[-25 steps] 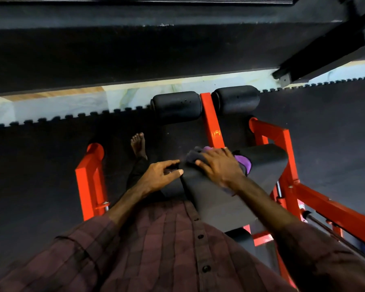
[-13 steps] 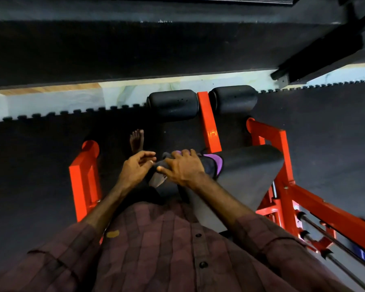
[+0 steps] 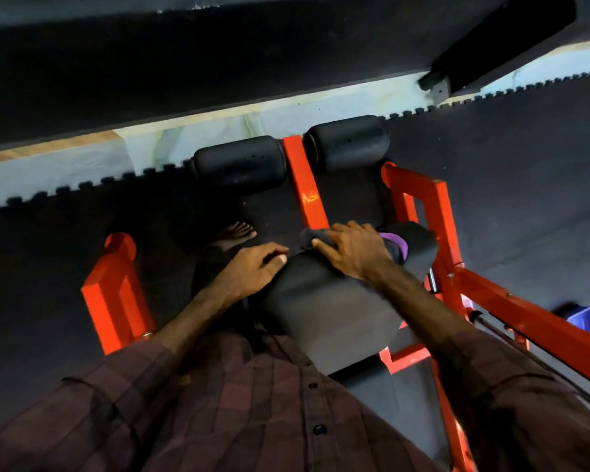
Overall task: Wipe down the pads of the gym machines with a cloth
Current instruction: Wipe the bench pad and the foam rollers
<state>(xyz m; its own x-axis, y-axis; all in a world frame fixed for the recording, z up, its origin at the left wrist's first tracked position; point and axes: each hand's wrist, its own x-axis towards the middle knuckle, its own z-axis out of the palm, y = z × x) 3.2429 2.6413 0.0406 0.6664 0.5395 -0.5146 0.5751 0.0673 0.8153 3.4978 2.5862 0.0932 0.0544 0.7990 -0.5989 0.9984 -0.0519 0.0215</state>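
A black seat pad (image 3: 331, 301) of a red-framed gym machine lies in front of me, sloping up and away. My right hand (image 3: 355, 253) presses a dark cloth with a purple edge (image 3: 394, 243) flat onto the pad's far end. At the pad's left edge rests my left hand (image 3: 252, 270), fingers curled on the rim and holding nothing else. Beyond the pad, two black roller pads (image 3: 239, 165) (image 3: 346, 143) sit either side of a red post (image 3: 305, 185).
The red frame has an upright at the left (image 3: 113, 291) and bars at the right (image 3: 511, 308). My bare foot (image 3: 235, 235) stands on the black rubber floor mat. A blue bin (image 3: 583, 318) is at the right edge. Dark equipment crosses the top.
My right hand slid the cloth from the pad's left edge back to the right along its far end. My left hand dropped from the cloth onto the pad's left rim.
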